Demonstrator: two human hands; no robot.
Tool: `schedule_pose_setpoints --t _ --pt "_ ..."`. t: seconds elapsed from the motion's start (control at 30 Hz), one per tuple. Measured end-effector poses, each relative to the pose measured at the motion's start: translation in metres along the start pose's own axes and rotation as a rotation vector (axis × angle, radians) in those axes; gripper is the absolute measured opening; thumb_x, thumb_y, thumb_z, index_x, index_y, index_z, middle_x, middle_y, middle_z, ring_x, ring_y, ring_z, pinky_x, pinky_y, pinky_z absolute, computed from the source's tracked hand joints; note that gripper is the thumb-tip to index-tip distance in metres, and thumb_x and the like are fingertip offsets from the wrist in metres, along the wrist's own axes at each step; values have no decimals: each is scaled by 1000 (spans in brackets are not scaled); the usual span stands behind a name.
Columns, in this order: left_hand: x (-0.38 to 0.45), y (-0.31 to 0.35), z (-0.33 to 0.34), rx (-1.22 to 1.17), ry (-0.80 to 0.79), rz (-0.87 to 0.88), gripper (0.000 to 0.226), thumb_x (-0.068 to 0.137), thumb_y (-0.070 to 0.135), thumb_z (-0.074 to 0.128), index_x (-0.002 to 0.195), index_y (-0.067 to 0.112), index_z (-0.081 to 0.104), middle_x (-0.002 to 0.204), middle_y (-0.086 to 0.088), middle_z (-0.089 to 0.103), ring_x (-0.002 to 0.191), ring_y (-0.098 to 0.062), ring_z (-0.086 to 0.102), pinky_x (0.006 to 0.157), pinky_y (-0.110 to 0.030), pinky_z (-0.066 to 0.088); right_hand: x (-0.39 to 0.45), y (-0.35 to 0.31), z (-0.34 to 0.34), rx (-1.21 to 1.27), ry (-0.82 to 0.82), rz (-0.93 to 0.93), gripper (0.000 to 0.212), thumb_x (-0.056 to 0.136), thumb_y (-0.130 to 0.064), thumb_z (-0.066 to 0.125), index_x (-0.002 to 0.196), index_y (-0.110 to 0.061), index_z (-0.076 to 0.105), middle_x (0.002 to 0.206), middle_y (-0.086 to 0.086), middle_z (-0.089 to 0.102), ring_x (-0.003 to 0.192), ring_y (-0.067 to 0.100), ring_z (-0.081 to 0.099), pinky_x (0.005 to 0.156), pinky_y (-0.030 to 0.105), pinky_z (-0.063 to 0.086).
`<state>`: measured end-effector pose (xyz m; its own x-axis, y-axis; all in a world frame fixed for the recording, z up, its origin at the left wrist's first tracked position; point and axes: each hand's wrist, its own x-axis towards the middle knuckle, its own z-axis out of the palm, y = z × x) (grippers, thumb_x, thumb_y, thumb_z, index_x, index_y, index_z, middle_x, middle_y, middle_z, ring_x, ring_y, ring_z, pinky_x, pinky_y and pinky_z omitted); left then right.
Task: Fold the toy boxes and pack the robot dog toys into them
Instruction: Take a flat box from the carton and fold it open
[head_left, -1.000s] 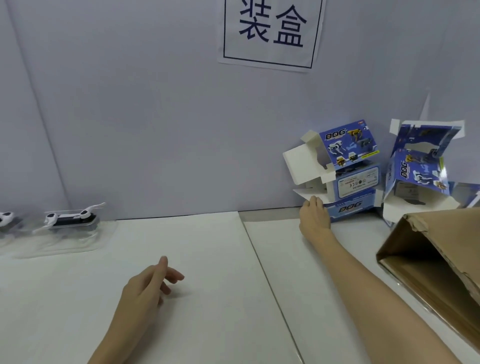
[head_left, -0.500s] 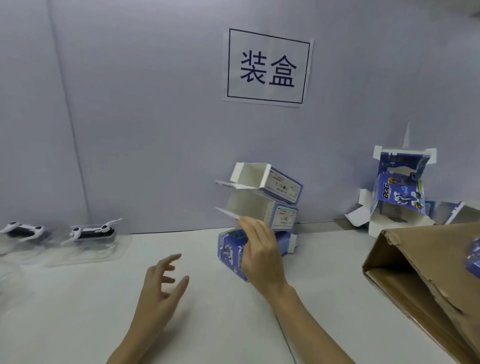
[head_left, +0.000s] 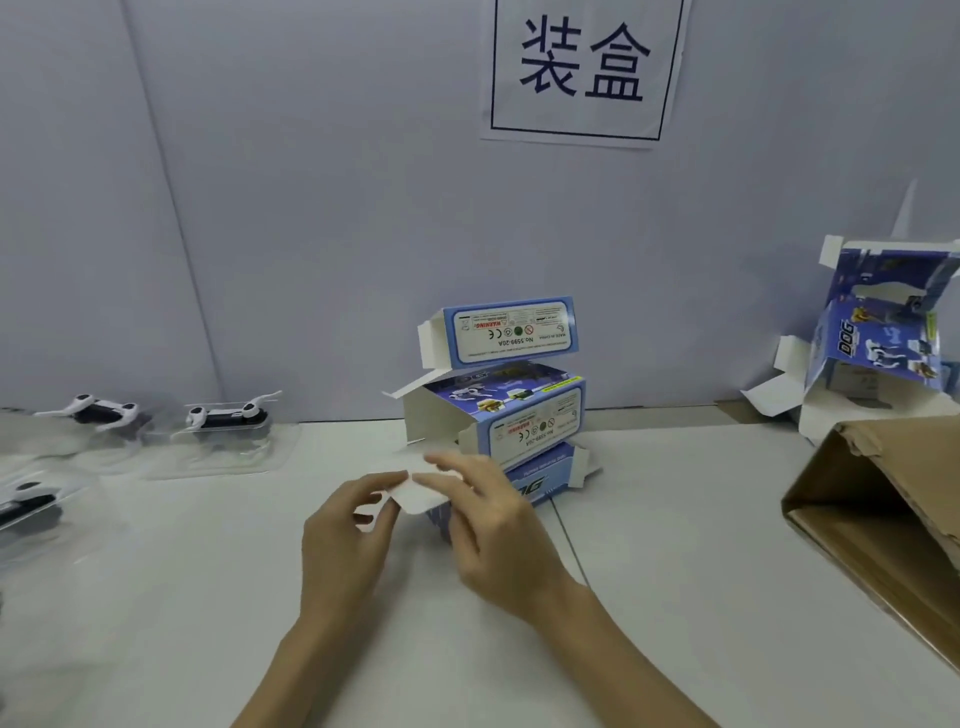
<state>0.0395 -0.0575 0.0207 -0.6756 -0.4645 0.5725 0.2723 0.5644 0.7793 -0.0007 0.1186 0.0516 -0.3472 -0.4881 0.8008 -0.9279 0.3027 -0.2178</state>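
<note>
1. Since half a second ago, both hands have met at the middle of the white tabletop (head_left: 156, 597), and the stack of three blue toy boxes (head_left: 506, 400) now stands there upright; earlier it hung tilted in the right hand alone.
2. Brown cardboard carton (head_left: 883, 519) lies open at the right edge; behind it lean more unfolded boxes (head_left: 878, 332) against the wall; a paper sign (head_left: 582, 67) hangs above.
3. Right hand (head_left: 498, 535) curls over the bottom box's white flap (head_left: 421, 493), pinching it; left hand (head_left: 348, 535) pinches the same flap's near edge.
4. Robot dog toys (head_left: 228, 415) in clear trays sit far left, well apart from the boxes.
</note>
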Motion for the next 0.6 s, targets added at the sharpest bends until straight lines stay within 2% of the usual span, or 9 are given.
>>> schedule_pose_setpoints --t 0.07,0.1,0.2,0.23,0.3,0.37,0.43,0.47,0.6 --pt "3 3 -3 -46 53 -76 48 89 -1 68 96 45 77 91 23 75 88 -2 70 70 -13 50 2 6 -8 -43 97 59 43 91 6 49 129 -5 67 137 10 61 131 25 55 110 34 47" --pt "4 3 -4 -99 77 -111 47 90 -1 68 95 45 78 89 22 76 87 -1 71 70 -12 50 2 10 -13 -68 142 107 44 91 8 51 129 -6 68 137 9 61 132 23 55 110 35 47" --pt "5 5 -8 -332 113 -198 37 95 4 68 99 38 81 94 9 79 96 -10 73 84 -26 55 -1 25 -25 -128 179 275 48 94 7 56 138 -12 64 144 2 57 138 17 49 112 38 48" --pt "6 4 -10 -386 114 -231 34 96 5 68 101 36 81 96 7 79 99 -13 73 88 -31 55 -3 30 -27 -129 140 325 50 97 4 56 144 -14 59 150 0 53 142 15 45 114 39 47" --pt "7 4 -11 -397 69 -254 34 96 5 68 102 36 81 99 8 79 99 -12 73 89 -30 53 -7 35 -30 -87 5 390 56 103 -3 52 156 -21 46 161 -7 42 149 9 35 117 39 44" --pt "6 4 -10 -282 -18 -212 36 97 6 68 109 38 78 107 13 78 102 -6 70 85 -22 50 -10 35 -33 -41 -138 442 59 106 -8 50 161 -26 36 167 -11 31 151 8 29 117 38 44" --pt "5 2 -8 -164 -91 -171 37 99 12 67 123 40 69 121 16 71 109 -8 64 87 -23 47 -7 32 -41 -138 -203 495 57 106 -11 50 160 -25 38 167 -8 31 152 16 27 122 42 36" --pt "4 -1 -7 -131 -126 -161 40 100 15 66 128 43 64 124 15 67 110 -13 63 88 -26 46 -4 30 -49 -185 -159 522 54 105 -11 52 157 -23 43 165 -5 36 151 19 30 124 44 32" --pt "3 -17 -5 -47 -233 -146 53 99 14 65 136 51 55 128 7 64 97 -23 69 84 -35 49 8 23 -120 -424 303 628 36 96 -5 60 128 -16 69 141 8 61 133 32 52 119 49 32"
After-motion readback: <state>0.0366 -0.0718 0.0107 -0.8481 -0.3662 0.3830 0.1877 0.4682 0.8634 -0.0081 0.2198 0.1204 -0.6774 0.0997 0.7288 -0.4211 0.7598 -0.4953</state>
